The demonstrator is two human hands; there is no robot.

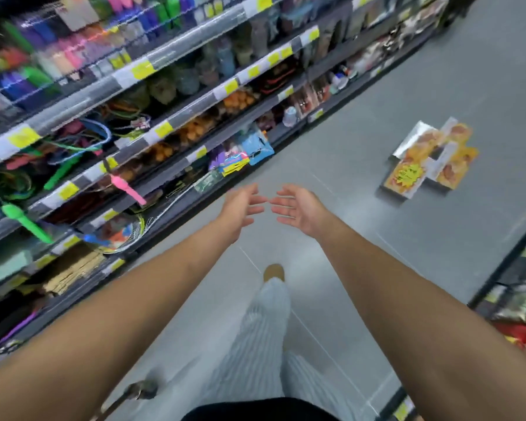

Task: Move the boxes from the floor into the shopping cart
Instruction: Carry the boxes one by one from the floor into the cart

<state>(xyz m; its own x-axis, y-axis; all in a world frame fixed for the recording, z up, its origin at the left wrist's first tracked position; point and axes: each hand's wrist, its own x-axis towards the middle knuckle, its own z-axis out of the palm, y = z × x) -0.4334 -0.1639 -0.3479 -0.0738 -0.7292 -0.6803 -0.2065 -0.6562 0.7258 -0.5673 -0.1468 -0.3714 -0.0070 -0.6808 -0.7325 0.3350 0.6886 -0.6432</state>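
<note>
Both arms reach down the aisle, left hand (pixel 240 208) and right hand (pixel 299 211) with fingers (pixel 283 211) loosely spread and holding nothing, tips nearly meeting, while the boxes (pixel 431 159) lie heaped on the grey floor (pixel 377 244) well ahead to the right, beside stocked shelves (pixel 164 129) lining the left.

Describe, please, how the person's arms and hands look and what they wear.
The left hand and right hand are bare, without gloves. The left forearm and right forearm are uncovered to the frame's edge: no sleeves, watch or bracelets show. Blur hides any rings.
</note>
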